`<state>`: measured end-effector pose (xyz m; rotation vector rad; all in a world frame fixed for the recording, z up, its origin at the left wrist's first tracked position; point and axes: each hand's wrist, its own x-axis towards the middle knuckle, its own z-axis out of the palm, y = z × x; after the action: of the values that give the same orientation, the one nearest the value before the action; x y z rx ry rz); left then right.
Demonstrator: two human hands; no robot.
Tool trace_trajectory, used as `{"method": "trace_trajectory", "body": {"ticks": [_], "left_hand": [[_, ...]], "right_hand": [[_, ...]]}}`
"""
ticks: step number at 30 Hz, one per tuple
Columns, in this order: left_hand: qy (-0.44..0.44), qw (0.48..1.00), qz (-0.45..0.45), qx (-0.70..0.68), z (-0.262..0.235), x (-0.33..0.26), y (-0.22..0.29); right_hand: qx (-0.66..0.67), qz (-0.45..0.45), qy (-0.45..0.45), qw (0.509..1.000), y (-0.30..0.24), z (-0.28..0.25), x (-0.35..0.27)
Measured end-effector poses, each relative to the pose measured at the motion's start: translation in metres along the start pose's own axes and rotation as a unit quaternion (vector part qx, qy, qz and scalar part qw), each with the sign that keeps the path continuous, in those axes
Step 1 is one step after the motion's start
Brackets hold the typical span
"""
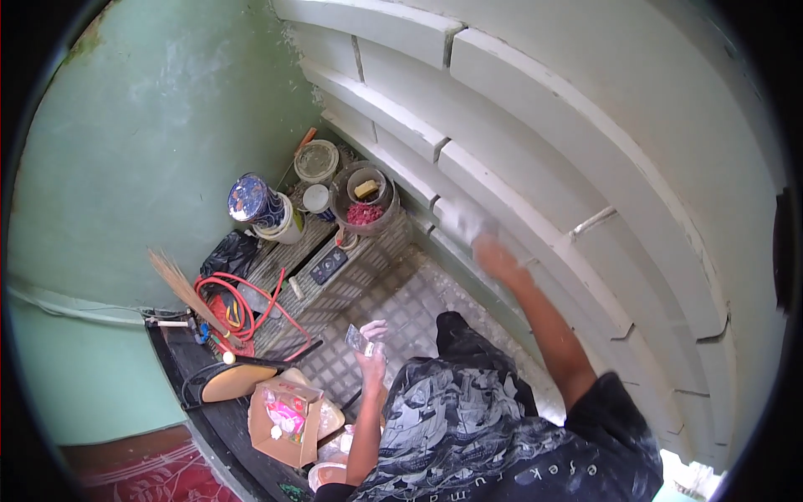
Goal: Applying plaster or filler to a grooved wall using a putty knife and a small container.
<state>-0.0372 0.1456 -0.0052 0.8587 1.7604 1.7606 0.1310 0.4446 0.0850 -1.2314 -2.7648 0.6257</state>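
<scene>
My left hand, its fingers dusted white, is closed on a small flat scraper with a greyish metal blade. It is held up in front of my body, above the tiled floor. My right arm reaches out to the white panelled wall, where its horizontal boards have dark gaps between them. Motion smears my right hand and a pale patch at its fingers, so I cannot make out whether it holds anything. The hand is at or very near the lower boards.
A slatted bench carries paint buckets, a round tub with a yellow sponge and pink material, a black device and a red hose. A broom leans nearby. An open cardboard box stands at lower left.
</scene>
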Motion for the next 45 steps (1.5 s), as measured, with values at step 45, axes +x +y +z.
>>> {"method": "trace_trajectory", "body": {"ticks": [45], "left_hand": [[0.068, 0.985, -0.144, 0.062, 0.012, 0.025, -0.002]], "right_hand": [[-0.040, 0.046, 0.043, 0.997, 0.106, 0.236, 0.103]]}}
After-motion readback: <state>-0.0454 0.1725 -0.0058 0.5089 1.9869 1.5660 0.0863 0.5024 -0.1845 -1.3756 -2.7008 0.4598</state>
